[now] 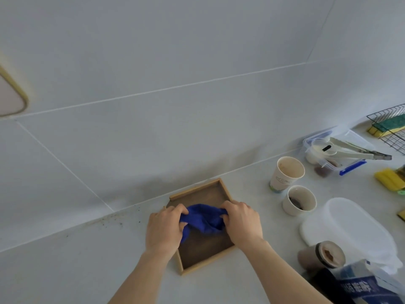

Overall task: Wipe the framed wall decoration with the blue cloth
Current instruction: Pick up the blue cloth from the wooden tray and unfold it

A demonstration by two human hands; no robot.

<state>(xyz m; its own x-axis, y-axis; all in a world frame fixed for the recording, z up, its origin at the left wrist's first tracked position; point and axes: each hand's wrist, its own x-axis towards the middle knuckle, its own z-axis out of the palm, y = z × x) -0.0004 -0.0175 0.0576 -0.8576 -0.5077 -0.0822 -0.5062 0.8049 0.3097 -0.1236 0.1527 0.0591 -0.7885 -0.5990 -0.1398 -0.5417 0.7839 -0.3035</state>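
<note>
The framed decoration (pixel 202 249), a square with a light wooden rim and a dark brown panel, lies flat on the pale counter close to the tiled wall. A crumpled blue cloth (pixel 202 219) rests on its upper half. My left hand (pixel 164 230) grips the cloth's left end over the frame's left rim. My right hand (pixel 242 222) grips the cloth's right end over the frame's right rim. The cloth is bunched between both hands.
Right of the frame stand a paper cup (pixel 286 173) and a small white cup (pixel 299 200). Further right are a clear lidded box with tongs (pixel 337 150), a white plastic lid (pixel 350 227), a jar (pixel 322 255), a wire rack with sponges (pixel 390 126) and a printed bag (pixel 361 286).
</note>
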